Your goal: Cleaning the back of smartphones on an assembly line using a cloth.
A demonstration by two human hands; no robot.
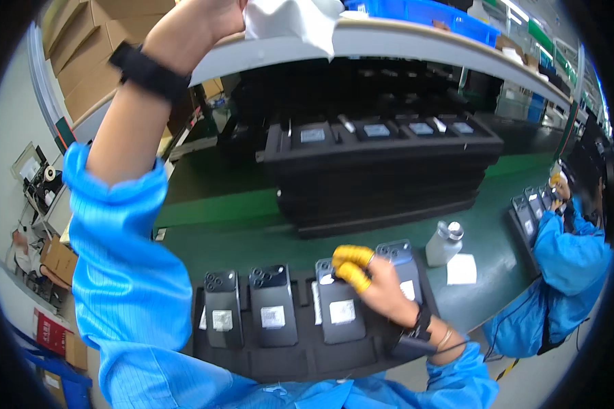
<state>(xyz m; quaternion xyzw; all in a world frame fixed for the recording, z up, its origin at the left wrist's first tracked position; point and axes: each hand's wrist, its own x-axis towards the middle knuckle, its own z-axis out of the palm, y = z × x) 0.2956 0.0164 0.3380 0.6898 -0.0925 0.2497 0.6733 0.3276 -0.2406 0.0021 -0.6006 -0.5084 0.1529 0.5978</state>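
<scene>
My left hand (220, 19) is raised at the top of the view, partly cut off by the frame edge. It is closed on a crumpled white cloth (290, 22) in front of the shelf. Yellow finger covers are on my right hand (372, 278), whose bent fingers grip the upper part of a dark smartphone (340, 320) with a white label on its back. That phone lies in a black foam tray (280, 365). To its left are two similar phones, a grey smartphone (223, 319) and a black smartphone (274, 315). Another smartphone (396, 253) lies to the right, partly behind my hand.
A stack of black foam trays (382, 184) stands behind on the green bench. A white bottle (445, 243) and white paper square (462, 269) are at right. Overhead runs a shelf (402, 42) with a blue bin (430, 15). A co-worker's blue sleeve (569, 249) is far right.
</scene>
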